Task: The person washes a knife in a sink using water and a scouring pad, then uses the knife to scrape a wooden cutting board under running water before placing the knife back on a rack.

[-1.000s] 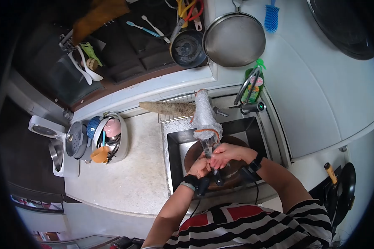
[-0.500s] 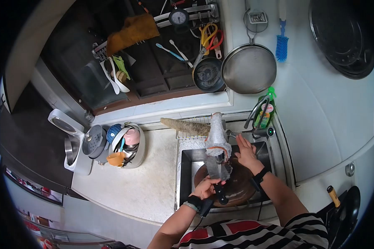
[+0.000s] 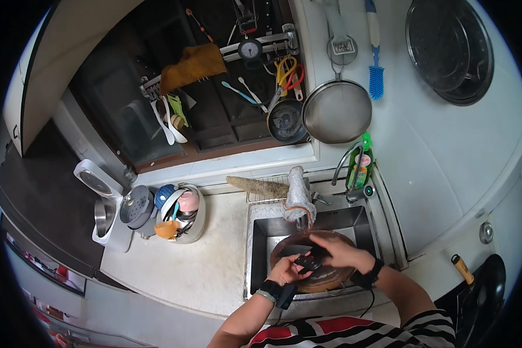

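My left hand [image 3: 285,269] is closed around the black handle of a kitchen knife [image 3: 308,261] in the sink [image 3: 259,255]. The dark blade points up and left above a round brown wooden chopping board [image 3: 336,271] that lies in the basin. Close by on the right, my right hand [image 3: 343,255] has its fingers stretched out and apart, slightly smeared by motion. It appears to hold nothing; whether it touches the knife I cannot tell. A faucet wrapped in white material [image 3: 298,194] stands above the far side of the board.
A dried loofah [image 3: 258,187] lies on a wire rack behind the sink. At the back right are a thin curved tap [image 3: 341,165] and a green soap bottle [image 3: 362,168]. A white bowl of dishes [image 3: 194,229] stands left. A wok [image 3: 490,290] is at the right.
The knife has come out from under the wrapped faucet, down and toward me over the board. My right hand has moved down and left from beside the faucet to near the knife.
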Available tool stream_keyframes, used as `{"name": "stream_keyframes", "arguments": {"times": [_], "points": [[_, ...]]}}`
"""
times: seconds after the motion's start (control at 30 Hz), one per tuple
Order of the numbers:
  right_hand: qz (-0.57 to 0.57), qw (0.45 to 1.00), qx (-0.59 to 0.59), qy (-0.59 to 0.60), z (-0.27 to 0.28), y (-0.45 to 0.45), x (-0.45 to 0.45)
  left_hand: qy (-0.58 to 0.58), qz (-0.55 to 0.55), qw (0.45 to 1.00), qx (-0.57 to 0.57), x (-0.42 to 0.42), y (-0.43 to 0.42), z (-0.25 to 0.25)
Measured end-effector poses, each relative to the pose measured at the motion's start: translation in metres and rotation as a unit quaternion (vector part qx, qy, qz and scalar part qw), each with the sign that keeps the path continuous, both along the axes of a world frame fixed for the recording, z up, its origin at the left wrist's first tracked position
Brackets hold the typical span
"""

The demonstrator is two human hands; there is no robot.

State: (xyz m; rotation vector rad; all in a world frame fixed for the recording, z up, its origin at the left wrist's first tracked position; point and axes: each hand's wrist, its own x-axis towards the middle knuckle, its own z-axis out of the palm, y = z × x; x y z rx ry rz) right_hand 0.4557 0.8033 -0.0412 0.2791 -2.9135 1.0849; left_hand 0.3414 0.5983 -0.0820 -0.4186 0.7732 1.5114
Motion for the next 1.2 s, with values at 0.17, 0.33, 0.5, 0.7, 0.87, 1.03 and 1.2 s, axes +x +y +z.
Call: {"name": "stream_keyframes", "arguments": {"times": [0.17,0.33,0.5,0.7,0.87,1.03,1.2], "points": [[-0.087,0.989,-0.116,0.029,0.025,-0.068,0.027,-0.040,-0.026,0.999,0.018,0.008,0.005,0.011],[-0.195,0.969,-0.146,0.046,0.049,-0.111,0.023,-0.075,-0.083,0.989,0.102,0.004,-0.014,0.025],[-0.326,0.933,-0.151,0.003,0.082,-0.125,-0.007,0.033,-0.208,0.968,0.135,-0.023,-0.061,0.067],[-0.375,0.876,-0.298,0.055,0.190,-0.131,-0.033,0.172,-0.236,0.934,0.206,-0.074,-0.139,0.093],[-0.327,0.870,-0.352,0.110,0.304,-0.129,-0.041,0.266,-0.153,0.935,0.178,-0.127,-0.205,0.083],[-0.275,0.807,-0.464,0.240,0.381,-0.119,-0.069,0.241,-0.037,0.947,0.209,-0.164,-0.266,0.071],[-0.340,0.914,-0.220,0.018,0.366,-0.153,-0.139,0.206,0.086,0.955,0.196,-0.181,-0.309,0.059]]}}
